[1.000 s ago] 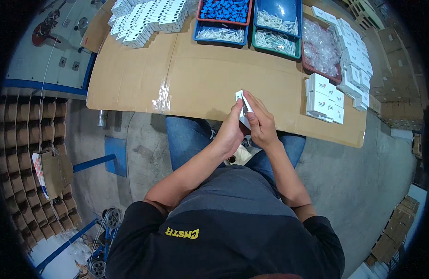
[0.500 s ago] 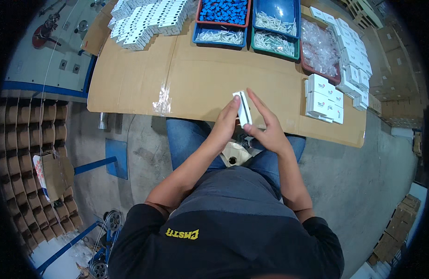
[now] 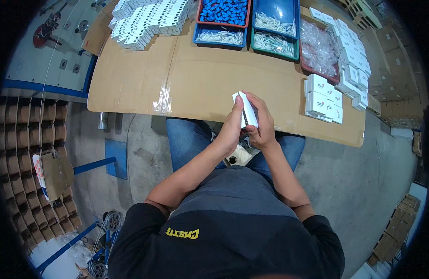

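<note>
Between my two hands, above the table's near edge, is a small white box (image 3: 249, 114) with a dark strip along its side. My left hand (image 3: 230, 128) grips its left side, thumb pressed along the top. My right hand (image 3: 264, 124) is wrapped round the right side, with its thumb at the near end and its fingers curled over the far end. The palms and fingers hide much of the box, so its underside cannot be seen.
Stacked white boxes (image 3: 320, 100) stand at the table's right, with more along the far right edge. White blocks (image 3: 151, 23) fill the far left. Trays at the back hold blue pieces (image 3: 222, 11), white sticks (image 3: 275, 43) and clear plastic parts (image 3: 318, 49). Cardboard (image 3: 130, 83) covers the table.
My right hand has closed round the box; its fingers were stretched out and apart before. The box has turned slightly and shows more of its white face.
</note>
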Motion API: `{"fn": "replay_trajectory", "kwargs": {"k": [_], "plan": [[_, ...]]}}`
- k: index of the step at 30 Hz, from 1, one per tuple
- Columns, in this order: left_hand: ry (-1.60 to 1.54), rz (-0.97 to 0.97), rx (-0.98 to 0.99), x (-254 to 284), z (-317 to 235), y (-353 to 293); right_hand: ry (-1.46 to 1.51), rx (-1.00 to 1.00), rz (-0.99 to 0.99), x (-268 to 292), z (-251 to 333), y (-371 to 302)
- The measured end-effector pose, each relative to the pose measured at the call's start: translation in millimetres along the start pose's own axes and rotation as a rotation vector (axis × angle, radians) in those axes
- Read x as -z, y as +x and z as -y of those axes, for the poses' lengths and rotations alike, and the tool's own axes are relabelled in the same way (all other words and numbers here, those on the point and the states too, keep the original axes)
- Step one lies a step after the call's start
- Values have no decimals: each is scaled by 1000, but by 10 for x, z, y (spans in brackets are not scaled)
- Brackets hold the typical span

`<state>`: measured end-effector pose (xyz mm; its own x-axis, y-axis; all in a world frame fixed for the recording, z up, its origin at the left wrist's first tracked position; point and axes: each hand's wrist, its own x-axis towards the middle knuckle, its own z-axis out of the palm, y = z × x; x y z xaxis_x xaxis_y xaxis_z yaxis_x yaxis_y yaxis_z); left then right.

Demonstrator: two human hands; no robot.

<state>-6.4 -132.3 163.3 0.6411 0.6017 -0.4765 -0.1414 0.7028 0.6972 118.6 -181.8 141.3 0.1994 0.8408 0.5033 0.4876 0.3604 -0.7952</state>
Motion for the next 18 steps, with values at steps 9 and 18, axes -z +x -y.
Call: {"fn": "replay_trajectory", "kwargs": {"k": [9,18], "plan": [[-60,-55,28,-35,-132,-21,12,-186,-3,-35,37,-51],[260,13,-239,98,-21,37,272,-548,114,189,69,90]]}}
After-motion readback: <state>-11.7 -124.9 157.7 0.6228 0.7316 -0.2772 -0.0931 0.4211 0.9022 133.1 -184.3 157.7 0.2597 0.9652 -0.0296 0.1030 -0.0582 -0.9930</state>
